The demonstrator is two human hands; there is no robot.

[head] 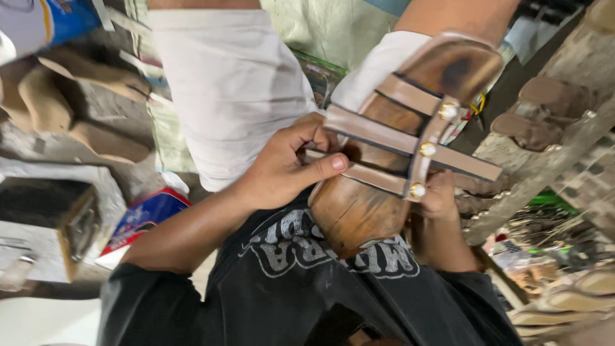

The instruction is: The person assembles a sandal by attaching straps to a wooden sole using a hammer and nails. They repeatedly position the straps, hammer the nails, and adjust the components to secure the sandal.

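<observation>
Hands, left (pixel 282 168) & right (pixel 441 195), grip strapped wooden shoe last (pixel 378 186).

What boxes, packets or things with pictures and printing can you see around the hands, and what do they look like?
Flat packet: left of the person's arm, low down, red and blue, glossy.
Blue and yellow wrapper: top left corner, curved.
Printed sheet: between the knees, green edged, partly hidden.
Shirt print: pale lettering on black, under the wooden shoe form.

Brown wooden last (pixel 359 211), dark-scorched at one end; tan straps (pixel 410 138) with gold studs (pixel 427 149); black shirt (pixel 301 288) with whitish print; shorts (pixel 230 83) perhaps cream.
</observation>
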